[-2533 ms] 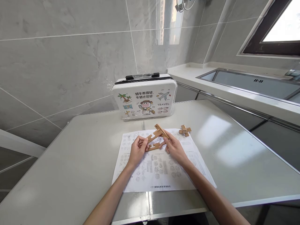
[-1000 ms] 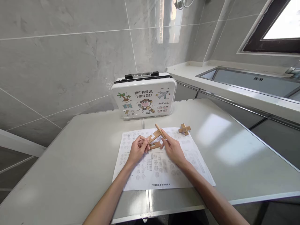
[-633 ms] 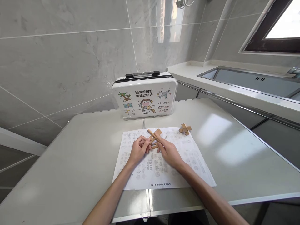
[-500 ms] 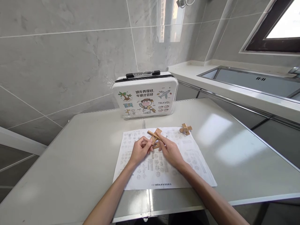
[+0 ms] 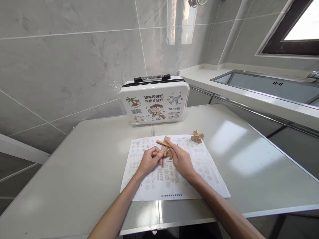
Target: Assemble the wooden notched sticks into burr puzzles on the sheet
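My left hand [image 5: 149, 161] and my right hand [image 5: 181, 161] meet over a printed instruction sheet [image 5: 171, 172], both pinched on crossed wooden puzzle pieces [image 5: 164, 146]. The notched sticks stand between my fingertips, one leaning upright and one running across it. A third piece lies low behind my fingers, partly hidden. A small assembled wooden cross puzzle [image 5: 197, 136] rests on the sheet's far right corner, apart from both hands.
A white case with cartoon travel pictures [image 5: 154, 103] stands upright at the back of the grey table [image 5: 74, 172], against the tiled wall. A steel sink [image 5: 261, 86] sits in the counter at the right. A window is at the upper right.
The spread-out sticks have been brought together into a tight cross. My hands have closed in toward each other, and the sticks now stand steeper between my fingers.
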